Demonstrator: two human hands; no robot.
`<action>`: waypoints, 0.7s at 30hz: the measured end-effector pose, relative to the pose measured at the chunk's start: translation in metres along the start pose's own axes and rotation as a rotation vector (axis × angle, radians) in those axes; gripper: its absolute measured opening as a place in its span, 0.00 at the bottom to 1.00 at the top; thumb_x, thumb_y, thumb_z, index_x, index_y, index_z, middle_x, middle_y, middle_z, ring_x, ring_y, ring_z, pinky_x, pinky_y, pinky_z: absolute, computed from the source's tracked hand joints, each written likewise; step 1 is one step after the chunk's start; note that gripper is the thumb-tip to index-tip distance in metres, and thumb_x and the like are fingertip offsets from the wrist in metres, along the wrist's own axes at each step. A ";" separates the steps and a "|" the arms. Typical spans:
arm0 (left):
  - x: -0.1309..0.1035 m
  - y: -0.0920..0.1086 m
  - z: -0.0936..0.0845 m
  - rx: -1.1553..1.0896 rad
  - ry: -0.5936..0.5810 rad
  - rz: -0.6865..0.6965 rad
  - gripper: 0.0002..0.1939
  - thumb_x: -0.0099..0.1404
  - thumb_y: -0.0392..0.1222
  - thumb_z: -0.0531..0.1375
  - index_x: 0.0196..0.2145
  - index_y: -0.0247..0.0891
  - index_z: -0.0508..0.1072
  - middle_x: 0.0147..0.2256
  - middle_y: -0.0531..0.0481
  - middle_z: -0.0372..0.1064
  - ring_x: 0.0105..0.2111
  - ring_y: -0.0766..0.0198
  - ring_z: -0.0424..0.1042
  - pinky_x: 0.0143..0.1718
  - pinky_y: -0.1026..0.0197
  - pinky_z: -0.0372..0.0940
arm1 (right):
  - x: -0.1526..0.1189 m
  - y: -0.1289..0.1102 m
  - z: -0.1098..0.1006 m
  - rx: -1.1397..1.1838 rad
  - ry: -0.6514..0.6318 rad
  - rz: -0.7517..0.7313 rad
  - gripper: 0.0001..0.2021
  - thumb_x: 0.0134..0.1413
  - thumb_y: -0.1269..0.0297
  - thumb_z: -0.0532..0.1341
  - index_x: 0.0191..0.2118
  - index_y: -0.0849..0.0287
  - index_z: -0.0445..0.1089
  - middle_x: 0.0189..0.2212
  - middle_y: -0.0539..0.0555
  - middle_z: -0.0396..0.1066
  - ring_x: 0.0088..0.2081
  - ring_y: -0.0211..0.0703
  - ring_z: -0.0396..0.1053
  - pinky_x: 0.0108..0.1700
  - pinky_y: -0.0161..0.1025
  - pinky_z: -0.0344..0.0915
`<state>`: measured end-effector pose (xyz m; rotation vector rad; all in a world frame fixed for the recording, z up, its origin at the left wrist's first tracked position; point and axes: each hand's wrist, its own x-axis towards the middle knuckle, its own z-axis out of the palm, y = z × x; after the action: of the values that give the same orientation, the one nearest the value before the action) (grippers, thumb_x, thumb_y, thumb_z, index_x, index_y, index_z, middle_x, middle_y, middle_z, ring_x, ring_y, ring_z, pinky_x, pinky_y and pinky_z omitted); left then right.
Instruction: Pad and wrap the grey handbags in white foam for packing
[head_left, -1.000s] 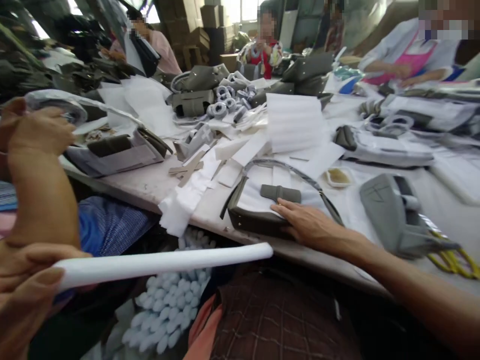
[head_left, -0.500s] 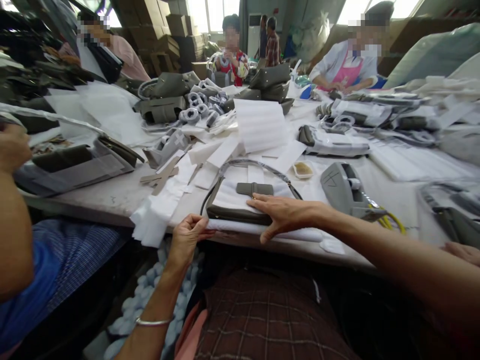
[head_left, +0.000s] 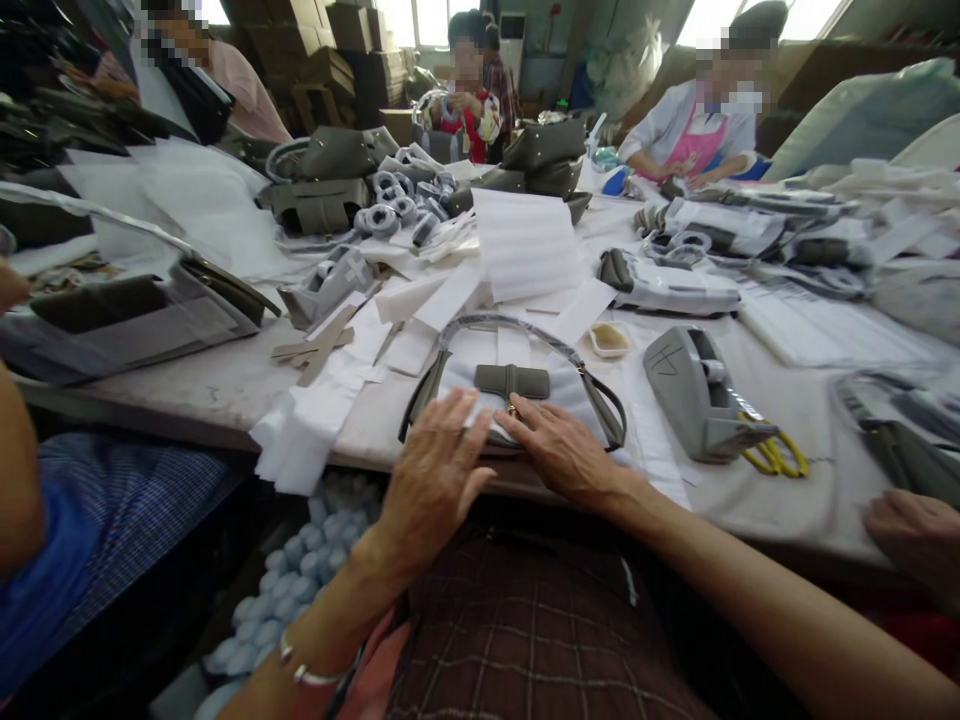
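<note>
A dark olive handbag (head_left: 600, 412) lies at the table's front edge, its front covered by white foam sheet (head_left: 459, 372). Its wrapped handle (head_left: 499, 322) arches behind it, and a flap tab (head_left: 525, 381) shows at the middle. My left hand (head_left: 439, 465) rests flat on the bag's lower left front, fingers stretched out. On the right of the clasp, my right hand (head_left: 559, 445) lies on the foam with its fingers extended, the fingertips beside the small gold clasp. The two hands almost meet, and they hide the bag's lower edge.
A grey tape dispenser (head_left: 686, 395) and yellow-handled scissors (head_left: 776, 455) sit to the right, behind them a small dish (head_left: 607, 338). Foam sheets (head_left: 525, 245) and wrapped bags (head_left: 671, 283) lie further back. Another bag (head_left: 135, 315) is at left. Co-workers' hands are near both sides.
My left hand has moved from the bag's lower left corner onto its front and opened flat. My right hand has shifted slightly. The white layer along the bag's front edge no longer shows there.
</note>
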<state>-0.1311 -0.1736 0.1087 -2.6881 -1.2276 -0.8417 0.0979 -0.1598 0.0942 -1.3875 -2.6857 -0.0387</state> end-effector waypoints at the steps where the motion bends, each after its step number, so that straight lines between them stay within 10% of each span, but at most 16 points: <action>1: 0.012 0.006 0.009 -0.017 -0.051 0.119 0.26 0.69 0.35 0.55 0.63 0.33 0.58 0.64 0.36 0.58 0.67 0.49 0.53 0.65 0.47 0.55 | 0.000 0.001 0.004 0.023 0.028 -0.012 0.25 0.61 0.78 0.52 0.63 0.63 0.59 0.62 0.70 0.61 0.61 0.55 0.63 0.60 0.55 0.64; 8: 0.032 0.004 0.071 -0.148 -0.087 0.159 0.30 0.66 0.26 0.46 0.66 0.25 0.51 0.61 0.31 0.62 0.61 0.57 0.64 0.60 0.54 0.65 | -0.004 0.007 -0.006 0.078 0.042 -0.059 0.24 0.60 0.79 0.52 0.62 0.69 0.60 0.60 0.70 0.64 0.61 0.53 0.64 0.62 0.52 0.63; 15: 0.011 0.007 0.076 -0.023 0.019 0.204 0.25 0.70 0.28 0.47 0.63 0.30 0.61 0.58 0.34 0.66 0.57 0.53 0.69 0.57 0.50 0.67 | -0.037 0.024 -0.010 -0.022 0.094 -0.035 0.24 0.61 0.77 0.53 0.63 0.64 0.63 0.59 0.65 0.67 0.61 0.55 0.64 0.63 0.57 0.60; 21: 0.009 0.027 0.067 0.233 -0.153 0.255 0.25 0.70 0.30 0.48 0.63 0.22 0.60 0.62 0.27 0.59 0.61 0.48 0.64 0.60 0.48 0.63 | -0.051 0.024 0.026 -0.074 0.261 -0.032 0.21 0.64 0.77 0.51 0.60 0.63 0.67 0.59 0.63 0.68 0.61 0.54 0.64 0.62 0.55 0.62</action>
<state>-0.0766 -0.1671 0.0606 -2.6772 -0.9125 -0.4389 0.1438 -0.1855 0.0616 -1.2595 -2.5118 -0.3035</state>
